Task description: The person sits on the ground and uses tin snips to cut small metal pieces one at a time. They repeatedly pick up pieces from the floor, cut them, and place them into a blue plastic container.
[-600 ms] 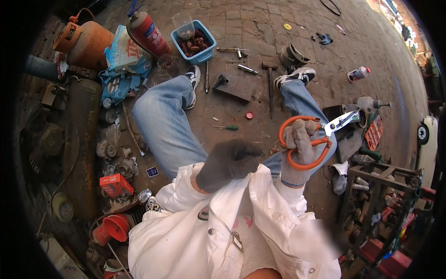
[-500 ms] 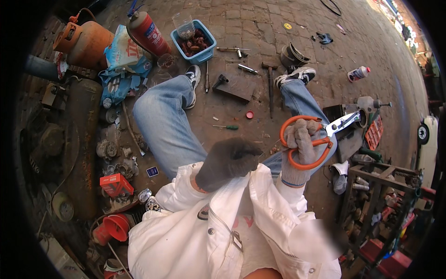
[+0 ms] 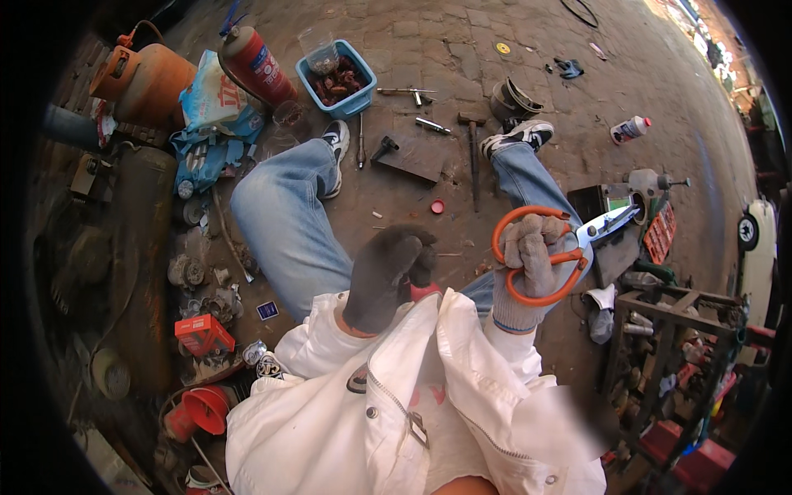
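My right hand (image 3: 530,252), in a pale grey knit glove, grips a pair of scissors (image 3: 606,224) by the orange loops. Their bright blades point away to the right. In front of my white jacket is my left hand (image 3: 386,276), in a dark grey glove with the fingers curled in. A small red patch (image 3: 423,290) shows just under those fingers. What the left hand holds, if anything, cannot be made out. On the ground beyond the hands lie a red cap (image 3: 437,206), a dark metal block (image 3: 412,159) and a hammer (image 3: 473,157).
A blue basin (image 3: 356,102) of dark reddish pieces stands ahead, beside a fire extinguisher (image 3: 262,66) and an orange gas cylinder (image 3: 153,87). Machine parts, a red box (image 3: 204,334) and a red funnel (image 3: 206,408) crowd the left. A metal rack (image 3: 672,330) stands at right.
My left hand has drawn back leftward from the right hand. The thin strand between them no longer shows, and the green-handled screwdriver is out of sight. The scissors have barely moved.
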Motion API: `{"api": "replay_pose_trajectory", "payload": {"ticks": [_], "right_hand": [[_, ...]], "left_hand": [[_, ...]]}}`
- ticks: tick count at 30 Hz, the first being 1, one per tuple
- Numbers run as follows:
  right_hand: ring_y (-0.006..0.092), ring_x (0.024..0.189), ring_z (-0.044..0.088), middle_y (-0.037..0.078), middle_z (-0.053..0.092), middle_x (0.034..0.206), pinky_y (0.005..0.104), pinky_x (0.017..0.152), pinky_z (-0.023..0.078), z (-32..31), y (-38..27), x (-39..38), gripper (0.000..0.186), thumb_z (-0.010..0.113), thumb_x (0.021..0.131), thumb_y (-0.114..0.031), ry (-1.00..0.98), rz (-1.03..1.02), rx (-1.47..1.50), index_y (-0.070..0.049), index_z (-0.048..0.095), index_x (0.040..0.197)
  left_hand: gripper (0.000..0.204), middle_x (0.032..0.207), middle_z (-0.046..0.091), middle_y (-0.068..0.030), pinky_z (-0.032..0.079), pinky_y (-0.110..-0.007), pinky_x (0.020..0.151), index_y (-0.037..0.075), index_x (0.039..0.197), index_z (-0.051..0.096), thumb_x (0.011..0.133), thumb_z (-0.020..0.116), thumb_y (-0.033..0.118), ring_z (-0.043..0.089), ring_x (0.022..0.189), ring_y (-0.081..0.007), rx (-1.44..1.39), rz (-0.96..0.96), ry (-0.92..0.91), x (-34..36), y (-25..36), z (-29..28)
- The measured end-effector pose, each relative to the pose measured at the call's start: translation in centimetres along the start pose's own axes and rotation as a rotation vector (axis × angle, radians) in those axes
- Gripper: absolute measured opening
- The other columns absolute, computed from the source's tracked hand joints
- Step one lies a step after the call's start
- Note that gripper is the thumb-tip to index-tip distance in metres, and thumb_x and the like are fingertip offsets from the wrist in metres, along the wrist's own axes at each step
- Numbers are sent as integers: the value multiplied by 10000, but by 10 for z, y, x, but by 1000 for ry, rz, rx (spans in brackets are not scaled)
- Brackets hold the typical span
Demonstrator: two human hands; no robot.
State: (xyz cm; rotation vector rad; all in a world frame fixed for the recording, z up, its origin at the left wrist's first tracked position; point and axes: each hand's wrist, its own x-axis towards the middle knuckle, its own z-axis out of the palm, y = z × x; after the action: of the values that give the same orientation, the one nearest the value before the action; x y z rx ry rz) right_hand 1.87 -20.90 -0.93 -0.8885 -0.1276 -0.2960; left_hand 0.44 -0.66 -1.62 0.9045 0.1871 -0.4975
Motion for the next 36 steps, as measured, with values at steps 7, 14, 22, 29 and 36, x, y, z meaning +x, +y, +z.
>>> {"api": "replay_pose_trajectory", "payload": {"ticks": [7, 14, 22, 29, 36], "right_hand": [[135, 499, 423, 58, 457, 655, 265, 451, 328, 16, 3, -7, 329, 478, 788, 171, 6, -46, 86, -121, 326, 810], [95, 526, 443, -17, 436, 683, 207, 477, 346, 29, 9, -12, 332, 588, 839, 47, -12, -3, 95, -171, 339, 839], [125, 524, 435, 14, 467, 703, 244, 465, 331, 28, 12, -15, 325, 570, 815, 96, 9, 33, 109, -156, 376, 880], [177, 493, 452, 58, 499, 672, 296, 461, 352, 19, 17, -15, 362, 502, 762, 178, -51, 1, 170, -130, 422, 936], [159, 491, 447, 63, 508, 674, 277, 455, 354, 20, 18, -15, 370, 498, 747, 180, -12, 20, 146, -129, 396, 923]], "left_hand": [[318, 964, 664, -81, 508, -302, 773, -8, 1065, 662, 768, 760, 47, 632, 847, -167, 752, 618, -9, 17, -12, 10], [253, 925, 695, -92, 512, -340, 734, 48, 941, 712, 700, 784, 25, 660, 809, -248, 756, 864, -99, 18, 0, 27], [328, 891, 674, -88, 505, -359, 680, 81, 986, 694, 685, 777, -20, 638, 767, -271, 792, 959, -183, 18, 2, 24], [325, 853, 652, -84, 490, -351, 648, 76, 964, 675, 675, 757, -47, 620, 737, -253, 752, 983, -143, 18, -1, 24], [285, 820, 627, -91, 478, -344, 638, 64, 919, 662, 670, 744, -47, 605, 720, -242, 680, 912, -134, 17, -7, 21]]}}
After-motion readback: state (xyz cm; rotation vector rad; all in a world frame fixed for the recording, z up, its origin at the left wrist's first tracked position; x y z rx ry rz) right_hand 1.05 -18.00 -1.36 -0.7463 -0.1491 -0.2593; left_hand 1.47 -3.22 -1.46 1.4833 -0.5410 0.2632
